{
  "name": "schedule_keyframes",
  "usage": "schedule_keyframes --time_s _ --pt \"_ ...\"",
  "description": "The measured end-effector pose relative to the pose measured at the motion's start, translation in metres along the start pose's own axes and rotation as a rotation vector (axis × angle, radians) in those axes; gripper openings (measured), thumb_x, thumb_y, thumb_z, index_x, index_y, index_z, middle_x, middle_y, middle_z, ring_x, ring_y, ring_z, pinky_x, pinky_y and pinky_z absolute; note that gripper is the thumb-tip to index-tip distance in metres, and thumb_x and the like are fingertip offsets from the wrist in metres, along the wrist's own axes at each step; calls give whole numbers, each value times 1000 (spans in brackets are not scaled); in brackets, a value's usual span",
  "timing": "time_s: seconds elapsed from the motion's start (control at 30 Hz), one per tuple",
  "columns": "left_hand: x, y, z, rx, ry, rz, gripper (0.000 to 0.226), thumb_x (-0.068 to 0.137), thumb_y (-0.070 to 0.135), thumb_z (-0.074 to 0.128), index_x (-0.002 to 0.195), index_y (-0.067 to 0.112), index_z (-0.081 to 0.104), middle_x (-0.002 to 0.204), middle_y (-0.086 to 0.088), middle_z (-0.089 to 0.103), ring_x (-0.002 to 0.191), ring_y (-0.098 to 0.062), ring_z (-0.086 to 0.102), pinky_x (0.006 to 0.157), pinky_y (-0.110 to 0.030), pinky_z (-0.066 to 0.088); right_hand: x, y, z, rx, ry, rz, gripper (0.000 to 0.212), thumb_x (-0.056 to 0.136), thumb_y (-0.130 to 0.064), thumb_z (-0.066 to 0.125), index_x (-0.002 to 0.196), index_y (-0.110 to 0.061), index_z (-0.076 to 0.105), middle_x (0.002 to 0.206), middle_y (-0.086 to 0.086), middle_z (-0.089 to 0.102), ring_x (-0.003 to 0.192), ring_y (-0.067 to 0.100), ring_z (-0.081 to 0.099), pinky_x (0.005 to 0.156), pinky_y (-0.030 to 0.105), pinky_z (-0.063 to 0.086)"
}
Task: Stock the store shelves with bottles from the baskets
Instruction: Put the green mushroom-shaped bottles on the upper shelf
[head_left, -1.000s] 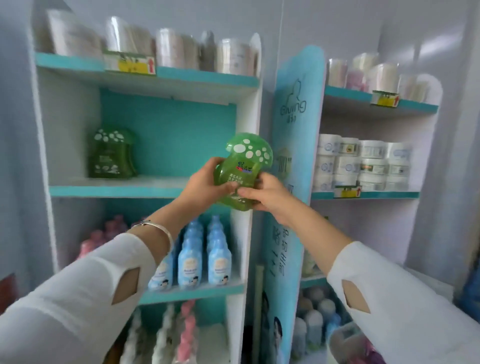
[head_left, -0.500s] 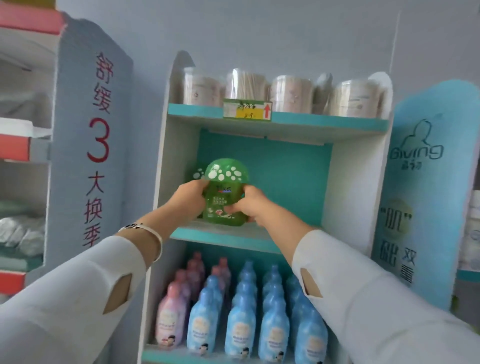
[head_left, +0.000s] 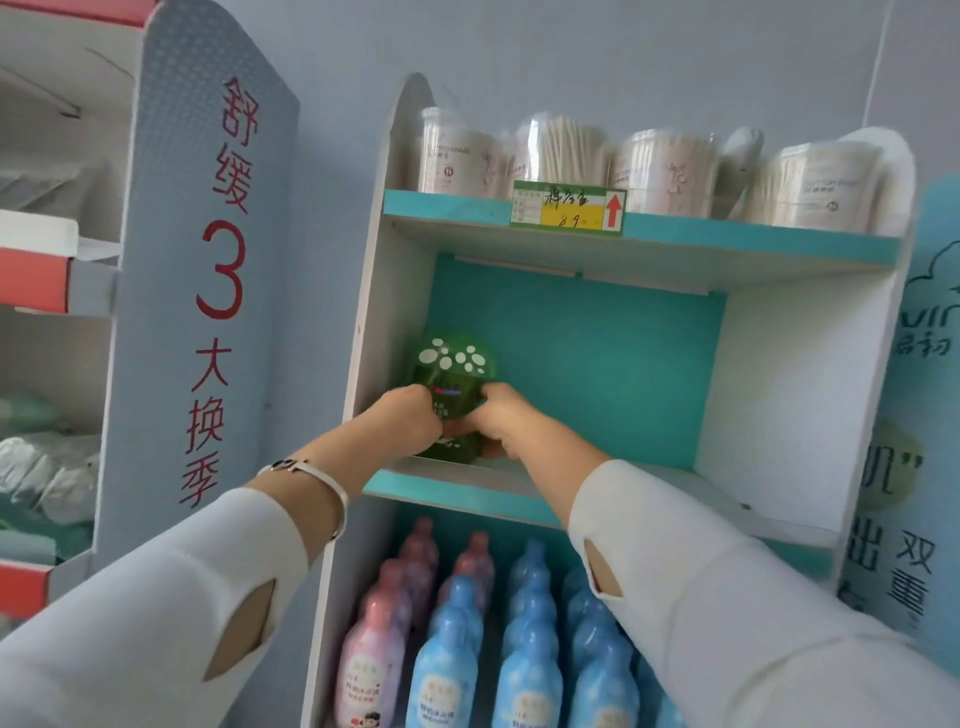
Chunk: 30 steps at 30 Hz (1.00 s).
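As left hand (head_left: 410, 423) and right hand (head_left: 506, 420) grip it, bottle (head_left: 457, 364) sits between.

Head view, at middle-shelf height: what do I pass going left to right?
In order: grey panel with red characters, shelf unit's left wall, left hand, green bottle, right hand, teal back panel, unit's right wall, blue side panel.
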<state>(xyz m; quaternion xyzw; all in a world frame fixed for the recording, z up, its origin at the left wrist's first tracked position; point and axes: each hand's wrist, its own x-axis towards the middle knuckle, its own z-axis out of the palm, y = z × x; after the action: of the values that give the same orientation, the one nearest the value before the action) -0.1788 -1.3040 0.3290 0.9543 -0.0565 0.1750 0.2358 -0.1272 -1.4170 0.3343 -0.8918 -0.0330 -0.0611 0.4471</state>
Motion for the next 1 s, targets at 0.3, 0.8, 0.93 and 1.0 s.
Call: schedule_keyframes --time_s 0.3,0.8,0.93,1.0 --pt "1 -2 2 -9 -8 -56 33 98 16 38 129 5 45 127 -14 51 114 -27 52 100 -31 44 -10 -6 7 -117 74 -50 39 80 -28 71 115 -13 60 111 9 63 82 20 56 76 30 53" --pt "-57 82 23 194 154 290 40 86 10 41 125 14 47 120 -12 57 109 -32 54 82 -39 47 -100 42 -87 -313 247 -306 27 86 -22 66 112 -17 63 112 7 65 98 22 58 88 29 47" --pt "-84 126 37 283 134 339 38 88 14 42 126 18 45 124 -8 55 112 -30 53 82 -35 43 -141 72 -132 -453 286 -307 28 87 -26 64 115 -19 62 109 5 65 96 22 60 89 34 49" --pt "-99 150 48 291 115 371 36 89 16 43 125 20 46 124 -7 56 112 -29 54 84 -34 43 -165 92 -155 -485 297 -293 28 88 -26 63 115 -19 62 107 4 65 98 22 60 89 34 48"
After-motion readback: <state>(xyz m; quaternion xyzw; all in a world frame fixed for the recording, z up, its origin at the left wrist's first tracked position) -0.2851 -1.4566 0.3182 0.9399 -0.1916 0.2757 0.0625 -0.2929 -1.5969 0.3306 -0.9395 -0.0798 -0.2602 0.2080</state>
